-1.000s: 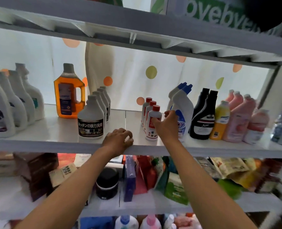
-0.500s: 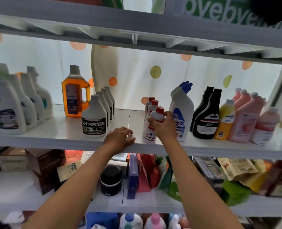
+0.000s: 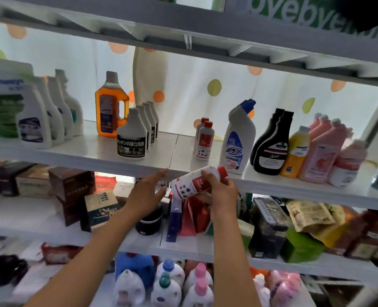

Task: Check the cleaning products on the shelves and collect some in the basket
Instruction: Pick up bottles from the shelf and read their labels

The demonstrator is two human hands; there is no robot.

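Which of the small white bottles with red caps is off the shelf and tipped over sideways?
The one gripped in the right hand: this red-capped bottle lies nearly horizontal below the shelf edge, while the other two stand upright on it.

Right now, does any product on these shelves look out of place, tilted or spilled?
Nothing looks spilled. The only tilted one is the small red-capped bottle, lying almost sideways in the right hand in front of the shelf edge. The bottles on that shelf stand upright.

A white bottle point(image 3: 196, 182) with a red cap and red label is held. An orange jug point(image 3: 110, 107), black bottles point(image 3: 272, 142) and pink bottles point(image 3: 323, 149) are seen on the white shelf point(image 3: 90, 155). The backdrop point(image 3: 205, 89) appears dotted orange and green.
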